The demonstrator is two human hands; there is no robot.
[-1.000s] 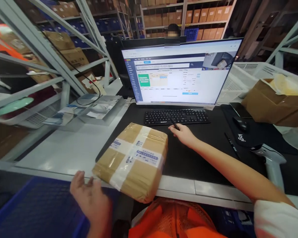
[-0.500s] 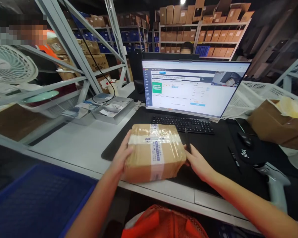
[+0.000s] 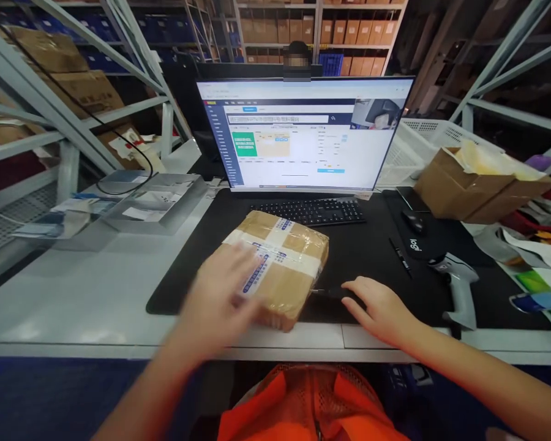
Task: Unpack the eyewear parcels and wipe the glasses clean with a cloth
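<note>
A taped cardboard parcel (image 3: 298, 245) lies turned at an angle on the black desk mat, with white printed tape crossing its top. My left hand (image 3: 220, 294), blurred by motion, is over the parcel's near left part, thumb and fingers apart; whether it touches the cardboard I cannot tell. My right hand (image 3: 376, 306) is closed round the black handle of a cutter (image 3: 333, 293). Its thin metal blade points left at the parcel's right side, near the lower corner.
Behind the parcel are a keyboard (image 3: 321, 212) and a lit monitor (image 3: 298, 141). To the right lie a mouse (image 3: 413, 222), a pen (image 3: 400, 257), a barcode scanner (image 3: 460, 288) and an open carton (image 3: 468, 184). Grey trays (image 3: 151, 205) with papers stand left.
The parcel has turned on the mat. My left hand has moved from its left side to over its top. My right hand has drawn away from its side, and the cutter has swung from upright to level.
</note>
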